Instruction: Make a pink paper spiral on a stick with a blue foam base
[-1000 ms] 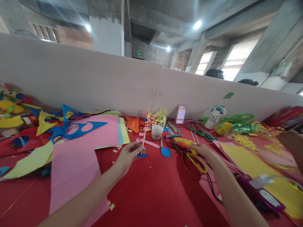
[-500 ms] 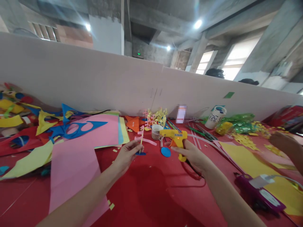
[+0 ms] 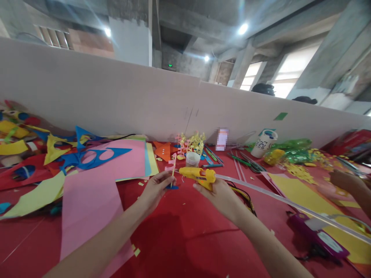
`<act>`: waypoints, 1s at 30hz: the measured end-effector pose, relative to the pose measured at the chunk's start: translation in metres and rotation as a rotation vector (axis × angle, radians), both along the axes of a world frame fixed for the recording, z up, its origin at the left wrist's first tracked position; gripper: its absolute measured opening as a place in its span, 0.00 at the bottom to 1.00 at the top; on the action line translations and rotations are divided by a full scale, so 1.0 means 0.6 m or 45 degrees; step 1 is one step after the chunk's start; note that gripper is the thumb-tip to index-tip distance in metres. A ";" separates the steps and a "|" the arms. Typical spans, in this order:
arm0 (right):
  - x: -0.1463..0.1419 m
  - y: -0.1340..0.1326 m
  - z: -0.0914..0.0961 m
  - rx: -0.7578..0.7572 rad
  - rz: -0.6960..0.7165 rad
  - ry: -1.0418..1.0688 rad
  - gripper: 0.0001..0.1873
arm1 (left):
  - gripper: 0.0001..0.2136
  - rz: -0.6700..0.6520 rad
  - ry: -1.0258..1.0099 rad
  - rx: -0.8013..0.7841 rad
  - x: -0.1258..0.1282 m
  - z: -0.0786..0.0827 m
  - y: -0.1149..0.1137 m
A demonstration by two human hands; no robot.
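My left hand (image 3: 158, 190) pinches a thin pale stick (image 3: 173, 173) that stands upright on a small blue disc (image 3: 174, 188) at the red table. Pink paper pieces (image 3: 169, 162) are attached along the stick's upper part. My right hand (image 3: 223, 197) is wrapped round a yellow hot glue gun (image 3: 193, 173), its nozzle pointing left at the stick, very close to it. Whether the tip touches the stick I cannot tell. A long clear glue stick (image 3: 261, 189) runs out of the gun's back toward the right.
Behind the gun stands a small white cup (image 3: 193, 159) beside yellow and pink paper sprigs (image 3: 197, 142). Pink sheets (image 3: 89, 216) and blue cut-outs (image 3: 87, 160) lie left. Scissors (image 3: 255, 163), a white container (image 3: 263, 143), a purple power strip (image 3: 321, 235) and another person's hand (image 3: 343, 183) are right.
My right hand has moved the glue gun left and turned it, bringing the nozzle up to the stick. My left hand has stayed in place. The other person's hand has shifted slightly.
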State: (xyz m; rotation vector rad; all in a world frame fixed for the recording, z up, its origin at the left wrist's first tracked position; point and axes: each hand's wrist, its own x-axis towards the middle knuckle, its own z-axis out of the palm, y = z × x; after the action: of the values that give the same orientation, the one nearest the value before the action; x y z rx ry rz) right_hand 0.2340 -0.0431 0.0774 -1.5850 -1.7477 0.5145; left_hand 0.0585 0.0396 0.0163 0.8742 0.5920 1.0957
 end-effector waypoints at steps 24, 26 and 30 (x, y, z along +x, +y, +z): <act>-0.001 0.009 -0.005 0.161 -0.079 0.121 0.06 | 0.10 -0.007 0.042 -0.051 0.001 0.006 -0.004; 0.001 0.010 -0.007 0.174 -0.086 0.057 0.07 | 0.11 -0.003 0.028 -0.049 0.001 0.007 -0.005; -0.002 0.011 -0.006 0.177 -0.122 -0.025 0.09 | 0.10 -0.008 0.038 -0.045 0.001 0.006 -0.004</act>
State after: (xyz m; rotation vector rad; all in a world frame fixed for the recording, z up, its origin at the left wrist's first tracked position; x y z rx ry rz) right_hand 0.2330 -0.0368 0.0738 -1.5705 -1.6750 0.3252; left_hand 0.0592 0.0369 0.0202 0.8627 0.6309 1.0652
